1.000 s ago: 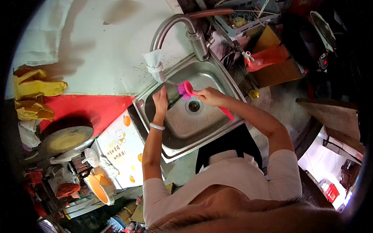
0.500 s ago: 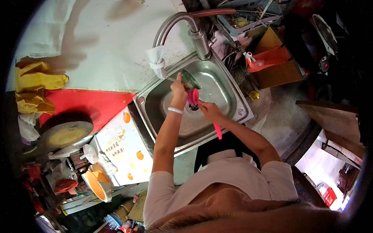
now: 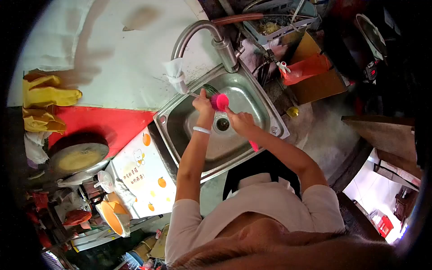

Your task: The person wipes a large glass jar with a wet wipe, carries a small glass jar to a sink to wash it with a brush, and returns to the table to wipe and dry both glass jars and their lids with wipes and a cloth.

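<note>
My left hand (image 3: 204, 106) is closed on a metal utensil with a thin handle and a dark, rounded head (image 3: 209, 90); its exact kind is hard to make out. In my right hand (image 3: 241, 122) is a bright pink scrubbing brush (image 3: 220, 102) with purple bristles. The brush head is right beside my left hand and the utensil, and its pink handle end shows below my right wrist. Both hands are over the stainless steel sink (image 3: 234, 150), above its drain (image 3: 222, 124). Just behind my left hand hangs the faucet's mouth (image 3: 178, 85), wrapped in white cloth or plastic.
Yellow rubber gloves (image 3: 54, 96) lie at the left, near a round pan or lid (image 3: 78, 157). An orange container (image 3: 114, 218) stands lower left. Right of the sink are a cardboard box (image 3: 317, 90) with a red bag, and a grey basket (image 3: 279, 27) behind.
The brush has turned so its pink back faces up, and its head has moved slightly up toward my left hand. The drain is now uncovered to view. The camera view has shifted a little.
</note>
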Action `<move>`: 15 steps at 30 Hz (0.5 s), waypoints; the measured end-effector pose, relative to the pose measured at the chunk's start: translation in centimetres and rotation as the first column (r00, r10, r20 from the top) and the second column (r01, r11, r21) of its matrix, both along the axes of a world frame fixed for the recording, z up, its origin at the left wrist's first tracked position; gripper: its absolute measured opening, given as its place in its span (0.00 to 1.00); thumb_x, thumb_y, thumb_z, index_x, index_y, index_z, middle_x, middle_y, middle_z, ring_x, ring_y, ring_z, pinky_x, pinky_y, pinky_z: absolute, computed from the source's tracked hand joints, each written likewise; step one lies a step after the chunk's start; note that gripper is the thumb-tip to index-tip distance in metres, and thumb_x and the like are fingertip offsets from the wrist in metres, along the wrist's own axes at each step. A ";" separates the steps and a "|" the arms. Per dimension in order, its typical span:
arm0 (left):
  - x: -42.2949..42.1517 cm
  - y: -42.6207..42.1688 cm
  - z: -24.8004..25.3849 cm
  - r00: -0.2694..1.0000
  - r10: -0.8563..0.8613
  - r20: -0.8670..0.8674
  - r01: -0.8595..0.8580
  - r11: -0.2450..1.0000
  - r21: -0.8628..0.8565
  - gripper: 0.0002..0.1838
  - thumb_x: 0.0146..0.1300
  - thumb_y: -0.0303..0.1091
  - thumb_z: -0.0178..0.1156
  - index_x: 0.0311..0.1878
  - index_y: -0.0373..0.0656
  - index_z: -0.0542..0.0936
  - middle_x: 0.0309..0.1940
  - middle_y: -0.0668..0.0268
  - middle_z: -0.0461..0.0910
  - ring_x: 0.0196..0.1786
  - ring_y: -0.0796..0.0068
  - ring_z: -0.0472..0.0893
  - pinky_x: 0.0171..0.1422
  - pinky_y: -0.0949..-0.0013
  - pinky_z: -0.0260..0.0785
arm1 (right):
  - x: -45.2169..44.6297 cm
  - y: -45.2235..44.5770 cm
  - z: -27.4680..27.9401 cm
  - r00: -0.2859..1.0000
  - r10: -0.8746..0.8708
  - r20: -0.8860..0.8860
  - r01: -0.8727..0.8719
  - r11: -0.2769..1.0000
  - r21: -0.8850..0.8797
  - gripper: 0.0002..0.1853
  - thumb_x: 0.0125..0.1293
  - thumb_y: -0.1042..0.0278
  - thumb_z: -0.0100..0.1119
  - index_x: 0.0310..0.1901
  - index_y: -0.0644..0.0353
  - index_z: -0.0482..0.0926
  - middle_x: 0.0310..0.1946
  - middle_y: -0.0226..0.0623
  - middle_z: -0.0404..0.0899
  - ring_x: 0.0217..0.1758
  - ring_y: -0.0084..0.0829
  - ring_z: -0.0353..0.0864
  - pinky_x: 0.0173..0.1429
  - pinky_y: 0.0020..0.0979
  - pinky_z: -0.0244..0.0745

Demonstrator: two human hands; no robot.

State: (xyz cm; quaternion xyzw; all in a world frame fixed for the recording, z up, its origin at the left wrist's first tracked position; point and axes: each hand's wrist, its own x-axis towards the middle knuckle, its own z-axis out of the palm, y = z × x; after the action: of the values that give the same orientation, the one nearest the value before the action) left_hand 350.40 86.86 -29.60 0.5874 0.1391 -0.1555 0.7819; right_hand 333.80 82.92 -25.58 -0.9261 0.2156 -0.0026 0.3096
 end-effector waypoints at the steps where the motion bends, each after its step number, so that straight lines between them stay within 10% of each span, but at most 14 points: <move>1: -0.3 0.2 0.3 1.000 0.003 -0.002 -0.003 1.000 0.001 0.12 0.54 0.27 0.57 0.19 0.37 0.68 0.18 0.71 0.67 0.21 0.79 0.67 0.24 0.69 0.62 | 0.3 -0.2 0.1 1.000 0.003 -0.002 -0.003 1.000 0.001 0.21 0.62 0.61 0.41 0.58 0.47 0.63 0.17 0.50 0.73 0.22 0.50 0.74 0.28 0.46 0.68; 15: -1.6 2.1 3.3 0.991 0.033 -0.128 -0.036 0.999 -0.015 0.09 0.55 0.27 0.52 0.22 0.34 0.70 0.18 0.62 0.72 0.19 0.72 0.73 0.18 0.66 0.65 | 3.0 -0.7 0.8 0.991 -0.014 0.136 -0.003 0.992 0.124 0.24 0.60 0.66 0.42 0.59 0.51 0.58 0.17 0.48 0.74 0.21 0.50 0.74 0.25 0.44 0.68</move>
State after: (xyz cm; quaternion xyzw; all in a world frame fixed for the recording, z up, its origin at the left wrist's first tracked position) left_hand 348.82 88.99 -26.31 0.5670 0.1976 -0.1805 0.7790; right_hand 336.80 82.21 -24.76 -0.9022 0.1960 -0.0535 0.3806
